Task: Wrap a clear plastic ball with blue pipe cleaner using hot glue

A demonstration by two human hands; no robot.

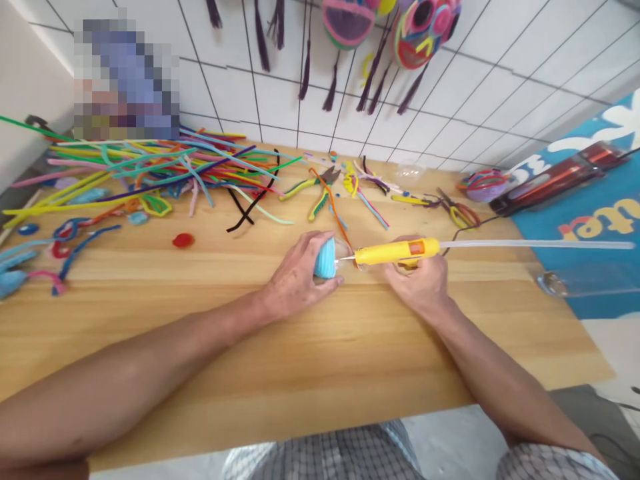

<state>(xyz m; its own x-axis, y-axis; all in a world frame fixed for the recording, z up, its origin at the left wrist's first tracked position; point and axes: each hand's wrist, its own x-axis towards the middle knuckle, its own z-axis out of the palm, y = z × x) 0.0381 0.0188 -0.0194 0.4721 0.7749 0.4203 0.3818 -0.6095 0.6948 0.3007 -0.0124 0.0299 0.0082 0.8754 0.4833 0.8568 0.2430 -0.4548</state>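
Observation:
My left hand (pixel 295 270) is closed around a small round object wrapped in light blue pipe cleaner (pixel 325 259), with a clear part showing on its right side. My right hand (pixel 423 280) grips a yellow hot glue gun (pixel 395 252) by its handle. The gun's thin metal nozzle points left and its tip is at or very near the clear part of the blue-wrapped object; I cannot tell if they touch. A long translucent glue stick (pixel 535 245) sticks out of the gun's back end. Behind the nozzle lies an orange pipe cleaner (pixel 336 215).
A heap of coloured pipe cleaners (pixel 165 167) covers the back left. Pliers (pixel 320 193) and scissors (pixel 463 212) lie behind my hands. A red disc (pixel 183 240) is left of them. Decorated round ornaments (pixel 425 33) with tassels hang against the tiled wall. A clear bottle (pixel 590 280) lies at right.

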